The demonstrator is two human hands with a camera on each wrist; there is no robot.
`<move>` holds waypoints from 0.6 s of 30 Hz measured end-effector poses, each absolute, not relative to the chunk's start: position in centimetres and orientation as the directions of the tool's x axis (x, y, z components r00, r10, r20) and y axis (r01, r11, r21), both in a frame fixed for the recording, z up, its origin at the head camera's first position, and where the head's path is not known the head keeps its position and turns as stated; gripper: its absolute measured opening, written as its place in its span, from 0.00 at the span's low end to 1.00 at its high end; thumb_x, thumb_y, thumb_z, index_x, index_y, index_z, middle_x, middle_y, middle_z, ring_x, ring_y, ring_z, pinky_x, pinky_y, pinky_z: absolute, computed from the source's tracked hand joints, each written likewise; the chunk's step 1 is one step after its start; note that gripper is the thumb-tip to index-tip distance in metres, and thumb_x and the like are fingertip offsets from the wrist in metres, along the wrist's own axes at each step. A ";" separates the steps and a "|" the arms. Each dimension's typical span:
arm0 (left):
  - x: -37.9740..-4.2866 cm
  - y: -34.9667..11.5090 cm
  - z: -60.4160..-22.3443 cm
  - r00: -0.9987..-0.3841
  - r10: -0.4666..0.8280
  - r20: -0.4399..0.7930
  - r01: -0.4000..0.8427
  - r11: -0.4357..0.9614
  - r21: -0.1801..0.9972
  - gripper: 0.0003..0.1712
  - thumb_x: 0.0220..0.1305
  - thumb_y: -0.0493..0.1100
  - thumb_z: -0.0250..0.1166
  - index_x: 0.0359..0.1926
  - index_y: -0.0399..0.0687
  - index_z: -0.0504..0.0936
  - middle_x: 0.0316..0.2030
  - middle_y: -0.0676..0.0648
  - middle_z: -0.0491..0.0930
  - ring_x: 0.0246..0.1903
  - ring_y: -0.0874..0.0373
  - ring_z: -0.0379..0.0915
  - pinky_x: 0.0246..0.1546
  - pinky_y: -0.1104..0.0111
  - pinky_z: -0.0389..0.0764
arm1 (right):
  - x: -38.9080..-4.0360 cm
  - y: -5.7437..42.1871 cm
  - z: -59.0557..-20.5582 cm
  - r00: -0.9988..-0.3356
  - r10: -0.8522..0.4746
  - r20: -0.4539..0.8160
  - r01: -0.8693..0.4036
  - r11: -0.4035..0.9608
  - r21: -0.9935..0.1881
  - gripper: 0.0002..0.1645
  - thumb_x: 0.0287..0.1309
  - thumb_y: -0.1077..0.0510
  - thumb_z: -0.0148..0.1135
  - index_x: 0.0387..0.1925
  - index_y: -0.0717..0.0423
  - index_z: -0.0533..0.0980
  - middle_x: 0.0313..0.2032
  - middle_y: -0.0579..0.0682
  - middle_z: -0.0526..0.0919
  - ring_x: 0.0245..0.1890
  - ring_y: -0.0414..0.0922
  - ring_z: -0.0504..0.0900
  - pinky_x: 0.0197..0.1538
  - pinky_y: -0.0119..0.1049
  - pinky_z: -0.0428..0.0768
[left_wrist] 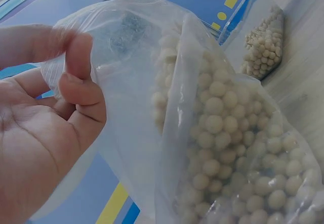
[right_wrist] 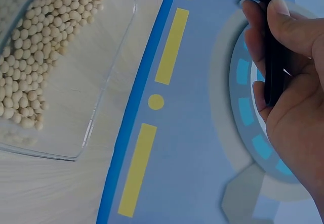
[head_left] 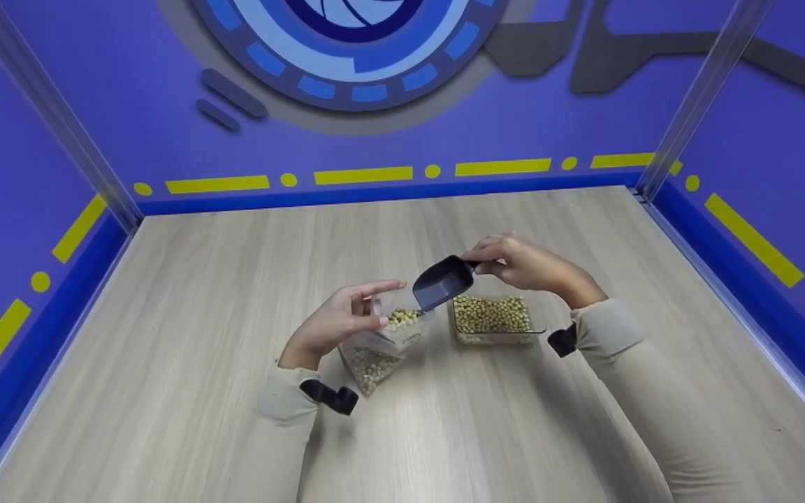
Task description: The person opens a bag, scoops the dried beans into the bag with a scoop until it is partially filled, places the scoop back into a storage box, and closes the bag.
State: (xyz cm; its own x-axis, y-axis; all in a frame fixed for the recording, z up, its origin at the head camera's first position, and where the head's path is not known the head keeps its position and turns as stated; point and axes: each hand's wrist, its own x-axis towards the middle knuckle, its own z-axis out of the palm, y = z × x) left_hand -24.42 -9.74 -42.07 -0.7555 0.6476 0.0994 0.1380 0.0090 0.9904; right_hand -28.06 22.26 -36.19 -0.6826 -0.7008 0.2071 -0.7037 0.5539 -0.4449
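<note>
My left hand (head_left: 336, 318) holds a clear plastic bag (left_wrist: 126, 148) by its mouth, thumb and fingers curled at the rim. Pale round soybeans (left_wrist: 217, 128) fill the bag's lower part. In my right hand (head_left: 525, 262) is a black scoop (head_left: 444, 281), pinched by its handle (right_wrist: 274, 57). The scoop tilts down to the left, its lip at the bag's opening, and no beans show in its dark bowl. Just right of the bag, below the right hand, stands a clear rectangular container (head_left: 497, 339) with more soybeans (head_left: 492, 314) in it.
The bag and container stand on a light wood-grain table (head_left: 235, 279). Blue panels (head_left: 402, 150) with yellow marks close off the back and both sides. A black wrist camera (head_left: 331, 397) sits on the left cuff, another (head_left: 562, 340) on the right.
</note>
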 end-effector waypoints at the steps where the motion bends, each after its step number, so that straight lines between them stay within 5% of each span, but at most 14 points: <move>1: -24.4 -9.8 -42.1 -0.757 0.647 0.093 0.139 0.020 0.990 0.34 0.59 0.28 0.60 0.68 0.36 0.66 0.20 0.55 0.67 0.21 0.67 0.62 0.29 0.75 0.75 | -28.1 22.4 -36.3 -0.683 -0.701 0.206 -0.702 0.551 -0.451 0.18 0.59 0.68 0.59 0.52 0.61 0.80 0.45 0.58 0.84 0.47 0.54 0.80 0.53 0.51 0.75; 12: -24.1 -10.0 -41.8 -0.781 0.624 0.024 0.139 0.137 0.981 0.33 0.60 0.31 0.60 0.67 0.34 0.65 0.25 0.53 0.69 0.24 0.66 0.61 0.26 0.74 0.69 | -28.5 24.0 -37.3 -0.684 -0.685 0.251 -0.697 0.510 -0.504 0.19 0.58 0.70 0.60 0.52 0.64 0.79 0.47 0.60 0.84 0.48 0.55 0.81 0.49 0.49 0.79; 18: -23.9 -10.0 -41.7 -0.786 0.618 -0.019 0.105 0.164 0.981 0.33 0.61 0.32 0.60 0.67 0.35 0.65 0.54 0.38 0.75 0.45 0.54 0.76 0.40 0.72 0.79 | -28.3 25.2 -38.3 -0.709 -0.656 0.258 -0.671 0.514 -0.534 0.19 0.58 0.69 0.61 0.52 0.65 0.79 0.48 0.61 0.84 0.50 0.57 0.81 0.52 0.50 0.78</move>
